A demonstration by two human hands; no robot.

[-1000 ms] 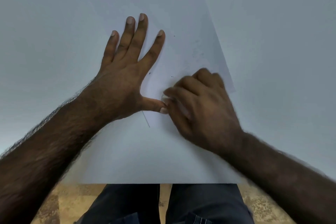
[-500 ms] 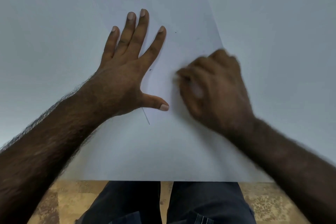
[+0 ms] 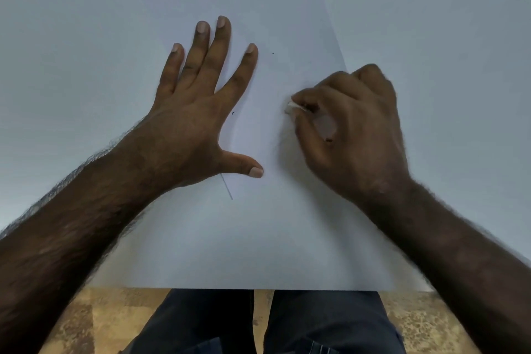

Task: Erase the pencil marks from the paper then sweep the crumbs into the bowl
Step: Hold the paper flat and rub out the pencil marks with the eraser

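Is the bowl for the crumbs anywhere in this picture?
No, only the paper, the left hand pressed flat on it and the right hand pinching a white eraser show.

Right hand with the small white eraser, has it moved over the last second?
Yes. The right hand moved away from the flat left hand's thumb, toward the paper's right edge.

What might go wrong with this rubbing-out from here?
The right hand pinches only a small eraser, so it might slip out. It works near the paper's right edge, away from the flat left hand, so the sheet could crease. No bowl is in view for the loose crumbs.
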